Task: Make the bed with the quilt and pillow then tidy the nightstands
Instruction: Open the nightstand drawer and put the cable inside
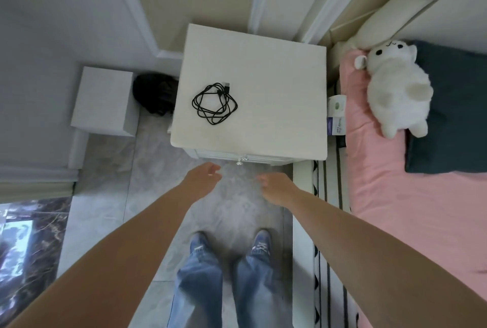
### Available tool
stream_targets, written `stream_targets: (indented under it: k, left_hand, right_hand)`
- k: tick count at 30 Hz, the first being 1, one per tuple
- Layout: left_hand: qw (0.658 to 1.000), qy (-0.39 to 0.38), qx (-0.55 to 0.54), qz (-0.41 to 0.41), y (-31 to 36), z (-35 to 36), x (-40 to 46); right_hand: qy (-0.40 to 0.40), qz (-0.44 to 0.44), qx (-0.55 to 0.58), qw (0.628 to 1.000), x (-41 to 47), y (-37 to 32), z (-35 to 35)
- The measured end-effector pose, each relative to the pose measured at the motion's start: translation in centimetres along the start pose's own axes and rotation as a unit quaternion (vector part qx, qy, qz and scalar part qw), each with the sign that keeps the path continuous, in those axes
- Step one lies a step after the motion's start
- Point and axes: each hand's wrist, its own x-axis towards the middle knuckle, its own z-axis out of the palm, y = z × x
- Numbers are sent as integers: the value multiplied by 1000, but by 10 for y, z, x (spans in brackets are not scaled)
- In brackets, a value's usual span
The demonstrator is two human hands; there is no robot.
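while both arms reach toward the nightstand (276, 90), left hand (204, 177) hangs loosely curled, holding nothing; coiled black cable (214, 103) sits on the nightstand's left half; right hand (274, 185) loosely curled, also holding nothing; dark pillow (453, 117) with plush toy (395, 88) beside it on pink sheet (382, 196).

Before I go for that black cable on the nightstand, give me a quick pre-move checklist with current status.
1. Left hand free: ok, fingers relaxed, holding nothing.
2. Right hand free: ok, loosely curled, holding nothing.
3. Black cable in view and reachable: ok, coiled loosely on the nightstand top, left of centre.
4. Path to the cable: ok, nothing stands between the hands and it.
5. Cable unplugged: ok, a connector end shows free at the top of the coil; the other end cannot be told.
6. Drawer below closed: cannot tell, only the knobs and the front edge show.
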Motion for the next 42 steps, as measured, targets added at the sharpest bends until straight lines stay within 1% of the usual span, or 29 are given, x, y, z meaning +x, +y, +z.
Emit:
stream_targets:
  k: [4,7,9,11,12,18,22,24,28,29,33,36,39,40,41,42]
  left_hand:
    - [999,-35,29,12,-17,11,40]
    - [997,-14,61,54,-27,21,56]
    - [988,-13,127,89,-38,28,70]
    - [970,-15,209,123,-48,33,83]
    - [963,-9,231,140,-51,34,87]
    - [949,53,231,209,-75,41,99]
    - [939,86,230,240,-88,48,108]
    - [925,97,256,262,-89,52,111]
    - [892,134,308,301,-78,59,111]
    - [889,142,313,303,-74,60,109]
    - [895,163,301,287,-66,59,108]
    - [891,180,310,278,-67,57,112]
    - [908,144,322,228,-73,59,112]
    - [909,135,332,212,-75,63,109]
    - [908,131,343,203,-78,64,107]
    - [906,131,349,198,-80,66,105]
  right_hand:
    - [-11,-21,-14,1000,44,-11,16]
    - [14,-23,18,999,64,-16,20]
    - [29,-30,16,999,86,-13,26]
    - [30,-27,2,999,108,-8,34]
    - [28,-26,-2,999,117,-6,37]
    - [53,-1,-6,999,167,2,55]
    - [70,-6,-16,997,181,3,62]
    - [82,-10,-39,996,184,5,61]
    - [67,-9,-54,996,183,4,59]
    - [61,-10,-53,997,182,5,59]
    - [44,-21,-53,997,182,11,63]
    - [18,-12,-48,999,173,19,74]
    - [-6,-19,12,1000,148,22,93]
    - [-6,-22,13,1000,137,23,99]
    - [18,-40,-11,999,126,23,106]
    - [70,-70,-40,994,116,22,111]
